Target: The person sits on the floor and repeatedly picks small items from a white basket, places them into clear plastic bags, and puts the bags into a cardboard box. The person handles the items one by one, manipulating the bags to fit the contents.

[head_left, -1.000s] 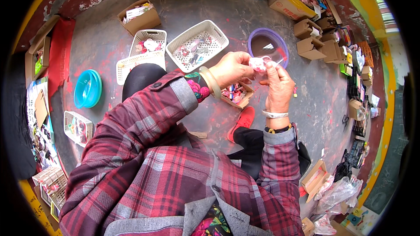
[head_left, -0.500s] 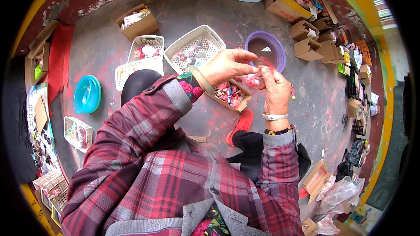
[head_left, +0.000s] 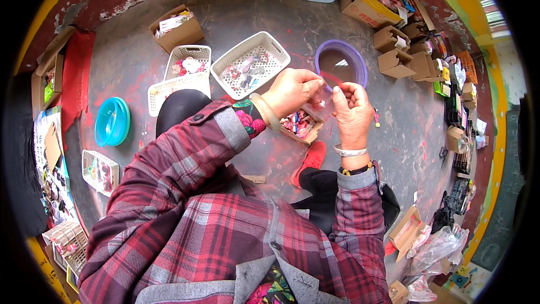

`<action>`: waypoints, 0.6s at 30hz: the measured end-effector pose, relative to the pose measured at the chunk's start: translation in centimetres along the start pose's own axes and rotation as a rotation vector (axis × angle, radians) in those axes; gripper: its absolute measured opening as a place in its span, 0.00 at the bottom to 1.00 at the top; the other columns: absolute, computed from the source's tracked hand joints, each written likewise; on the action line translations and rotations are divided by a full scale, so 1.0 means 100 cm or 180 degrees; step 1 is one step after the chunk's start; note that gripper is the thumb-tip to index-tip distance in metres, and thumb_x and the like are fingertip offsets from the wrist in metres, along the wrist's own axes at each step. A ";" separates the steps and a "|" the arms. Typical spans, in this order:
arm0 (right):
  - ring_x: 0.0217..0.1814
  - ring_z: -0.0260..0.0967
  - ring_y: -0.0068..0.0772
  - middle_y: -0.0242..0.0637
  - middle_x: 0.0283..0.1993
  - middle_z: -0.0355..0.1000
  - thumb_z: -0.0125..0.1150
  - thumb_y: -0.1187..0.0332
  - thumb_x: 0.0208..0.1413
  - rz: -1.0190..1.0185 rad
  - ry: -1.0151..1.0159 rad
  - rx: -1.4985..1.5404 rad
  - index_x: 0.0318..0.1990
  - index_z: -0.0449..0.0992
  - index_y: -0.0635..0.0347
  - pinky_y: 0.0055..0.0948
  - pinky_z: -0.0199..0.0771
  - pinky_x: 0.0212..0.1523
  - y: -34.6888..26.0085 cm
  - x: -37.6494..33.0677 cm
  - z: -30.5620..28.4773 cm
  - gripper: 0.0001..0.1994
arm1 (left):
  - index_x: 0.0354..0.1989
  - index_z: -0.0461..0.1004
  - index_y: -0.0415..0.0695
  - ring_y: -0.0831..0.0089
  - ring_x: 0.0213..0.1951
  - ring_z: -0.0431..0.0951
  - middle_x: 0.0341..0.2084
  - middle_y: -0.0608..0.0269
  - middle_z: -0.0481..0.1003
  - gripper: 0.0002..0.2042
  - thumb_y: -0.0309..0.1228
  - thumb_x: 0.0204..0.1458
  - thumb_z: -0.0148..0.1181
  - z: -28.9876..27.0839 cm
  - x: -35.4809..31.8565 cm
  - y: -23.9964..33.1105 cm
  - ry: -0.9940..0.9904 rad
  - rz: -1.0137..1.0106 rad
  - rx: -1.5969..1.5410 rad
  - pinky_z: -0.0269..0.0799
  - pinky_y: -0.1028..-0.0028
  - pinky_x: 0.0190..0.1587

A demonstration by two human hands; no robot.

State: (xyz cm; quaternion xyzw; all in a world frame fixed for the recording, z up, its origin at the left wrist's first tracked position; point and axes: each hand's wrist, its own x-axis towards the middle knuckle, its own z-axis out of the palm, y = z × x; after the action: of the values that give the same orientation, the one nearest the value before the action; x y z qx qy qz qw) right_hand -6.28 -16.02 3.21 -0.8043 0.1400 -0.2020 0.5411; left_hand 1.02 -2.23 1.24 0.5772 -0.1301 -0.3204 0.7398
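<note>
Between my two raised hands hangs a small clear plastic bag [head_left: 322,110] with a reddish tint. My left hand [head_left: 293,91] has thumb and fingers pinched on its upper left side. On the right side, my right hand [head_left: 351,108] holds the bag's edge between thumb and curled fingers; part of that grip is hidden. Below the hands, an open cardboard box [head_left: 314,133] holds small red and pink pieces, partly covered by the left hand and the bag. Just beyond my right hand stands a purple basin [head_left: 364,74] with dark liquid in it.
A large white basket [head_left: 274,38] with small packaged pieces lies beyond my left hand. Two smaller white baskets [head_left: 209,55] and a cardboard box [head_left: 190,32] stand farther left. Teal basins [head_left: 111,122] sit at left. Cardboard boxes [head_left: 396,63] line the right wall. My red shoe [head_left: 313,162] is below the pieces.
The left hand's outstretched fingers have drawn in to a pinch on the bag, and the hand sits slightly lower. The right hand has shifted only slightly, its fingers curling more.
</note>
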 end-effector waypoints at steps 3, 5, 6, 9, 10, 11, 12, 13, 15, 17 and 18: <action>0.27 0.65 0.14 0.25 0.26 0.70 0.60 0.70 0.50 -0.0078 -0.0033 -0.0373 0.32 0.72 0.64 0.18 0.67 0.29 0.000 -0.001 0.002 0.06 | 0.37 0.73 0.31 0.75 0.22 0.75 0.24 0.58 0.75 0.11 0.29 0.53 0.53 0.002 -0.001 -0.003 0.0117 0.0158 0.0076 0.73 0.76 0.27; 0.27 0.66 0.15 0.26 0.26 0.71 0.59 0.70 0.51 0.0066 -0.0073 -0.0321 0.31 0.73 0.64 0.18 0.67 0.29 0.000 -0.002 0.003 0.06 | 0.36 0.73 0.31 0.75 0.20 0.74 0.22 0.58 0.75 0.11 0.29 0.53 0.53 0.003 -0.001 -0.004 0.0159 0.0197 0.0077 0.73 0.75 0.25; 0.28 0.67 0.16 0.26 0.26 0.71 0.59 0.70 0.51 0.0180 -0.0080 -0.0197 0.31 0.73 0.64 0.18 0.67 0.30 0.002 -0.001 0.002 0.06 | 0.35 0.73 0.31 0.75 0.20 0.74 0.22 0.59 0.75 0.11 0.29 0.53 0.53 0.003 -0.002 -0.002 0.0185 0.0138 0.0038 0.73 0.74 0.25; 0.28 0.68 0.18 0.28 0.26 0.72 0.58 0.69 0.52 0.0426 -0.0202 0.0257 0.31 0.75 0.63 0.17 0.67 0.29 -0.002 0.001 -0.002 0.06 | 0.36 0.73 0.31 0.75 0.25 0.76 0.26 0.59 0.75 0.11 0.30 0.53 0.54 0.002 -0.002 0.005 0.0139 -0.0242 -0.0212 0.73 0.77 0.29; 0.28 0.68 0.18 0.28 0.26 0.72 0.58 0.68 0.53 0.0492 -0.0259 0.0422 0.31 0.75 0.63 0.17 0.67 0.28 -0.005 0.002 -0.004 0.07 | 0.36 0.73 0.31 0.75 0.27 0.76 0.28 0.59 0.75 0.11 0.30 0.53 0.55 0.000 -0.002 0.008 0.0103 -0.0403 -0.0317 0.74 0.78 0.31; 0.29 0.68 0.18 0.28 0.26 0.72 0.58 0.67 0.53 0.0606 -0.0353 0.0575 0.31 0.75 0.62 0.17 0.66 0.28 -0.007 0.003 -0.006 0.07 | 0.36 0.73 0.32 0.75 0.28 0.76 0.29 0.59 0.75 0.11 0.30 0.53 0.55 -0.002 -0.001 0.010 0.0020 -0.0469 -0.0337 0.73 0.78 0.32; 0.29 0.69 0.18 0.29 0.27 0.72 0.58 0.66 0.54 0.0714 -0.0447 0.0729 0.31 0.76 0.62 0.17 0.65 0.27 -0.008 0.005 -0.009 0.08 | 0.36 0.73 0.33 0.75 0.30 0.76 0.30 0.60 0.75 0.10 0.30 0.53 0.56 -0.004 -0.001 0.012 -0.0062 -0.0528 -0.0355 0.73 0.78 0.34; 0.29 0.69 0.18 0.29 0.27 0.73 0.57 0.65 0.54 0.0822 -0.0540 0.0882 0.32 0.76 0.61 0.16 0.65 0.27 -0.008 0.006 -0.012 0.09 | 0.36 0.73 0.33 0.75 0.31 0.76 0.31 0.60 0.75 0.10 0.30 0.53 0.56 -0.006 -0.002 0.014 -0.0145 -0.0589 -0.0374 0.73 0.79 0.36; 0.30 0.69 0.18 0.30 0.28 0.73 0.57 0.63 0.54 0.0877 -0.0732 0.1234 0.32 0.76 0.61 0.16 0.64 0.27 -0.005 0.010 -0.019 0.10 | 0.36 0.73 0.34 0.75 0.34 0.75 0.32 0.60 0.75 0.09 0.29 0.52 0.56 -0.008 -0.002 0.014 -0.0347 -0.0523 -0.0716 0.72 0.79 0.39; 0.29 0.68 0.18 0.30 0.27 0.73 0.55 0.60 0.55 0.0980 -0.0879 0.1399 0.31 0.75 0.60 0.16 0.63 0.27 -0.004 0.011 -0.023 0.12 | 0.37 0.73 0.35 0.75 0.36 0.75 0.32 0.60 0.75 0.08 0.28 0.52 0.56 -0.008 -0.002 0.014 -0.0490 -0.0487 -0.1015 0.72 0.78 0.40; 0.29 0.67 0.18 0.30 0.27 0.73 0.55 0.60 0.56 0.0996 -0.0941 0.1485 0.31 0.75 0.60 0.16 0.63 0.27 -0.003 0.012 -0.024 0.12 | 0.37 0.73 0.35 0.75 0.36 0.75 0.33 0.59 0.75 0.08 0.27 0.53 0.55 -0.008 -0.003 0.014 -0.0523 -0.0485 -0.1138 0.73 0.78 0.40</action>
State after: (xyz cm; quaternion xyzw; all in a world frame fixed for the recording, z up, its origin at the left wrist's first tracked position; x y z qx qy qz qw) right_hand -6.41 -18.39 4.48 -0.6478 0.1318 -0.0239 0.7499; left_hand 1.70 -1.28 2.35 0.4168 -0.0871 -0.4393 0.7910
